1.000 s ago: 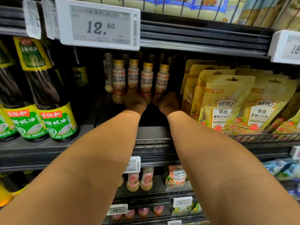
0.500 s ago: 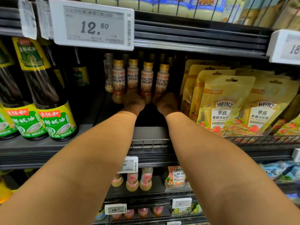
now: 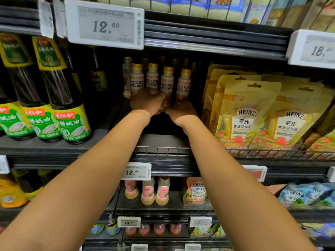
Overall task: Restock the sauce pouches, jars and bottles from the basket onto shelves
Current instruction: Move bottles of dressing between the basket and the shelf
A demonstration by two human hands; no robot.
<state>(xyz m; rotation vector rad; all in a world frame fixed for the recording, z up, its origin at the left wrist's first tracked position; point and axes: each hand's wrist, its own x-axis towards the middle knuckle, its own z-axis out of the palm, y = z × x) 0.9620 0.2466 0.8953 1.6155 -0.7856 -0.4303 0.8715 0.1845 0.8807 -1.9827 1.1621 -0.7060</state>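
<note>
Several small salad dressing bottles (image 3: 167,82) with gold caps stand in rows deep on the dark middle shelf (image 3: 163,142). Both my arms reach in to them. My left hand (image 3: 147,103) is wrapped round the base of the bottles at the front left of the group. My right hand (image 3: 183,110) sits at the foot of the rightmost bottle (image 3: 184,84), its fingers hidden behind the hand. The basket is out of view.
Tall dark oyster sauce bottles (image 3: 70,105) stand left of the gap. Yellow Heinz pouches (image 3: 244,113) lean behind a wire rail on the right. A large 12.50 price tag (image 3: 105,24) hangs above. Lower shelves hold pink-label bottles (image 3: 148,192) and more pouches.
The camera has moved closer to the shelf. My left hand has shifted up and round the front bottles; my right hand stays at the rightmost bottle's base.
</note>
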